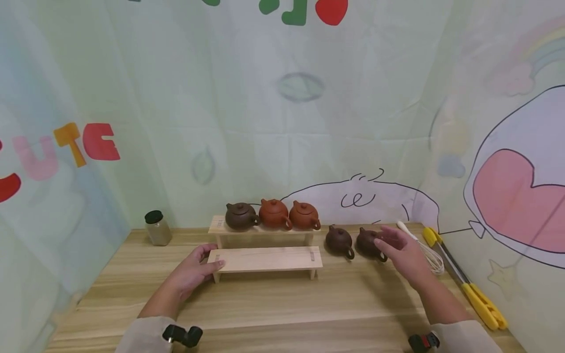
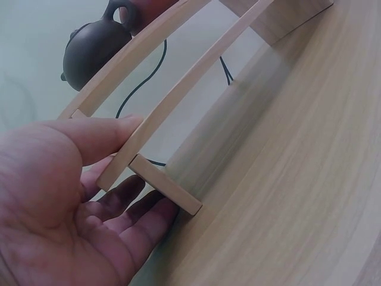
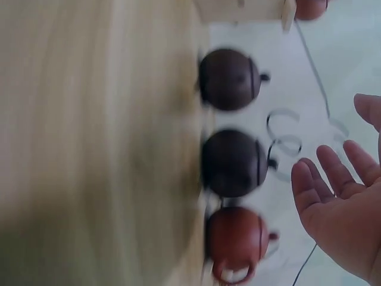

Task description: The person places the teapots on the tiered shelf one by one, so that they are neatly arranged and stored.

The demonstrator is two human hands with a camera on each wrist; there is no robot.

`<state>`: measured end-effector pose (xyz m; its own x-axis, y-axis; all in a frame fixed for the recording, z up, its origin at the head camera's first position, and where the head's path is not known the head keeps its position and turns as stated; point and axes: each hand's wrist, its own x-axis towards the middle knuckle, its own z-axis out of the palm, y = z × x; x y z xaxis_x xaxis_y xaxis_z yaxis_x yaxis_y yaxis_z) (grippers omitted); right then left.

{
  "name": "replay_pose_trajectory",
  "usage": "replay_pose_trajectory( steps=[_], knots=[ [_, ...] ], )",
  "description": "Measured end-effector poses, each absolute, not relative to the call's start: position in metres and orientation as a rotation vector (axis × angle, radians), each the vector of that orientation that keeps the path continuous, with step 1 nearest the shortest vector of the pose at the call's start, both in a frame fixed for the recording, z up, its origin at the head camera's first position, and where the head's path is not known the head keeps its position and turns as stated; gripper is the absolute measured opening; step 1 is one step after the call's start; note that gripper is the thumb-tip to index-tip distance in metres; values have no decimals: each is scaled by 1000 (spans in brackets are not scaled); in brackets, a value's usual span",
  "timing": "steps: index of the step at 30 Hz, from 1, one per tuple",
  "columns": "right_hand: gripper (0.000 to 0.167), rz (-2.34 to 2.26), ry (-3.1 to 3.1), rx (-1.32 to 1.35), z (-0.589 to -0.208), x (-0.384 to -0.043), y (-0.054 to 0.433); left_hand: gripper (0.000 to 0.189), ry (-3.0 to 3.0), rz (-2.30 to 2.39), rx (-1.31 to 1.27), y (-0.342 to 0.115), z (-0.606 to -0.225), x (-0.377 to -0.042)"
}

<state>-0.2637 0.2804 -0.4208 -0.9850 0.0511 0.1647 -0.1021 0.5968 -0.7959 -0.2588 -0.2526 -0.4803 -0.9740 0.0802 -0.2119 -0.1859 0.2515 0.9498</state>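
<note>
My left hand (image 1: 191, 275) holds the left end of the front wooden stand (image 1: 269, 260); in the left wrist view its thumb lies over the board and its fingers curl below, beside the leg. My right hand (image 1: 407, 256), fingers loosely extended, is above and in front of the right dark teapot (image 1: 367, 243), covering part of it in the head view. Beside that pot sits another dark teapot (image 1: 339, 241). In the right wrist view a red teapot (image 3: 238, 238) stands beyond the two dark ones; the hand hides it in the head view. That hand (image 3: 345, 214) holds nothing.
The rear wooden stand (image 1: 216, 224) bears a dark teapot (image 1: 240, 217) and two red teapots (image 1: 273, 214). A lidded jar (image 1: 158, 229) stands at the back left. A whisk (image 1: 425, 251) and yellow-handled tongs (image 1: 476, 294) lie at right. A printed curtain (image 1: 247, 108) backs the table.
</note>
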Motion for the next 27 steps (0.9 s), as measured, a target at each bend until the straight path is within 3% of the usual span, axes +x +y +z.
replay_pose_trajectory(
  steps=[11, 27],
  knots=[
    [75, 1395, -2682, -193, -425, -280, 333, 74, 2305, 1799, -98, -253, -481, -259],
    [81, 1326, -2843, -229, -447, -317, 341, 76, 2321, 1783, -89, -254, -482, -258]
  ],
)
